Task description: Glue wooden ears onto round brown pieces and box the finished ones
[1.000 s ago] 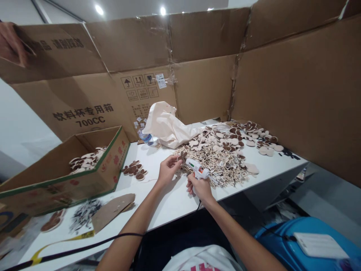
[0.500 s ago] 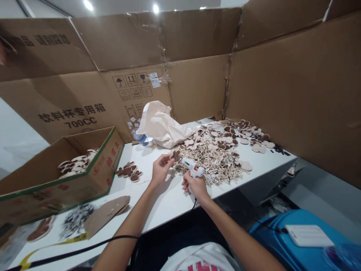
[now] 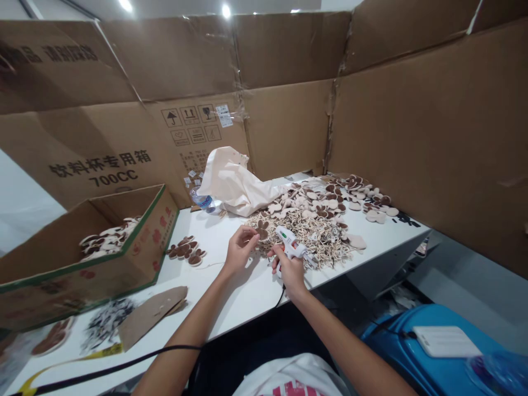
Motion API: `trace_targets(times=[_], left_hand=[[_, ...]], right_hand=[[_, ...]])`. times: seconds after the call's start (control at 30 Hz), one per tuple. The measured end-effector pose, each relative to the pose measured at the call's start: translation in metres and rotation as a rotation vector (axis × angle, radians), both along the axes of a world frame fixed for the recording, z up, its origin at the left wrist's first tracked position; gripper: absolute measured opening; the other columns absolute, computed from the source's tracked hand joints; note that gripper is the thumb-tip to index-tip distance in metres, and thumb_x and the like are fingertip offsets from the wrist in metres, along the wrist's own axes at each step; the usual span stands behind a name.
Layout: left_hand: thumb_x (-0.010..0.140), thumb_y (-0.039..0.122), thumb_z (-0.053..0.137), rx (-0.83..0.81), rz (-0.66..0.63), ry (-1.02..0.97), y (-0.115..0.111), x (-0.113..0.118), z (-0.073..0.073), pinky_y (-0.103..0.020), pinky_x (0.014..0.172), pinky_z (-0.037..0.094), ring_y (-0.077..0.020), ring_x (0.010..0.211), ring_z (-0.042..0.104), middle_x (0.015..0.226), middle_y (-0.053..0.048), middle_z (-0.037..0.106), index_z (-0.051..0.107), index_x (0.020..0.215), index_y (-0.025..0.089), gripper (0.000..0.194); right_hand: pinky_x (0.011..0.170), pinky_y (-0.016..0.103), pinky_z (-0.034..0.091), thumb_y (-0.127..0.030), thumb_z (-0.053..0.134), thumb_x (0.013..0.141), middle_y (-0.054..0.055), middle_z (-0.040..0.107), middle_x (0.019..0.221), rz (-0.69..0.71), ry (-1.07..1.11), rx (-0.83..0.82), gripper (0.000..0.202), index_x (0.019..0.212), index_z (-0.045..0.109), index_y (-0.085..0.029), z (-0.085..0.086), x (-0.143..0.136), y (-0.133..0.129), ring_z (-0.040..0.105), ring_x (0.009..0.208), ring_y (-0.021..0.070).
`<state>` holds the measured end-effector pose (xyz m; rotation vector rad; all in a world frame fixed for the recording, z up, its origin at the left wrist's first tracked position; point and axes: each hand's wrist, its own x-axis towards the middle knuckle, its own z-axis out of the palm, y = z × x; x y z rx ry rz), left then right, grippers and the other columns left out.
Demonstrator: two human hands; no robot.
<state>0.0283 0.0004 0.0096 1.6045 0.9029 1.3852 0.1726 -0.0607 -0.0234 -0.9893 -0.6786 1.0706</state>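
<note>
Between the fingertips of my left hand point(image 3: 240, 246) is a small brown felt bunny-shaped piece point(image 3: 262, 229), its ears pointing up. My right hand point(image 3: 291, 269) is closed around the handle of a white glue gun point(image 3: 287, 237), whose nozzle end is turned up toward the felt piece. A dark cord runs down from the gun's handle. Just behind both hands spreads a pile of short cream-coloured loops or cords point(image 3: 305, 225). Beyond it lie many brown and cream felt pieces point(image 3: 330, 203). Several finished-looking brown felt pieces point(image 3: 187, 250) rest on the table to the left.
A cardboard box point(image 3: 144, 247) with felt pieces inside stands at the left. A cream cloth bag point(image 3: 235, 184) and a plastic bottle point(image 3: 203, 200) are at the back. Brown card point(image 3: 154, 316) lies front left. A blue stool point(image 3: 437, 352) holds a white power bank point(image 3: 445, 341). Cardboard walls surround the table.
Both hands have shifted slightly right. The felt piece now shows more upright in my left fingers, and the glue gun has tilted, its nozzle end higher and a little farther right.
</note>
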Motion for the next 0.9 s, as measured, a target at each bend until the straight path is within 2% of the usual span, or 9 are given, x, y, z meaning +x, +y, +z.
trace_targets(times=[0.17,0.43,0.57,0.7,0.9], left_hand=[[0.083,0.043,0.087,-0.042,-0.069,-0.005,-0.004,0.005,-0.003,-0.026,0.060,0.053,-0.0137,0.067,0.063,0.084,-0.001,0.066,0.072,0.091,0.020,0.029],[0.076,0.039,0.093,-0.070,-0.044,0.005,-0.010,0.011,-0.002,-0.031,0.077,0.061,-0.0208,0.088,0.074,0.093,-0.005,0.076,0.076,0.096,0.020,0.032],[0.074,0.038,0.095,-0.094,-0.085,-0.011,-0.015,0.015,-0.004,-0.031,0.072,0.062,-0.0222,0.088,0.076,0.092,-0.004,0.075,0.071,0.099,0.021,0.038],[0.072,0.036,0.096,-0.057,-0.045,-0.019,-0.017,0.019,-0.006,-0.031,0.071,0.063,-0.0208,0.085,0.075,0.092,-0.002,0.072,0.068,0.097,0.021,0.040],[0.068,0.033,0.099,0.012,-0.017,-0.061,-0.013,0.018,-0.010,-0.030,0.068,0.063,-0.0175,0.078,0.074,0.095,-0.001,0.069,0.066,0.099,0.021,0.046]], right_hand=[[0.039,0.021,0.041,-0.055,0.082,0.078,0.004,0.075,0.073,-0.006,0.025,0.009,0.039,0.084,0.072,-0.018,-0.004,0.000,0.002,0.054,0.044,0.0108],[0.039,0.023,0.040,-0.057,0.083,0.076,0.003,0.073,0.070,-0.017,0.028,0.013,0.041,0.083,0.073,-0.018,-0.004,0.001,0.002,0.054,0.042,0.0116],[0.038,0.024,0.041,-0.054,0.084,0.075,0.000,0.068,0.060,-0.021,0.019,-0.010,0.037,0.081,0.073,-0.019,-0.007,0.000,0.002,0.052,0.040,0.0120],[0.038,0.023,0.041,-0.052,0.083,0.075,-0.003,0.061,0.052,-0.010,0.019,-0.044,0.035,0.074,0.071,-0.020,-0.008,0.000,0.002,0.051,0.039,0.0121],[0.039,0.023,0.044,-0.051,0.085,0.074,0.001,0.070,0.065,0.000,0.011,-0.026,0.035,0.075,0.072,-0.019,-0.005,-0.001,0.003,0.053,0.042,0.0109]])
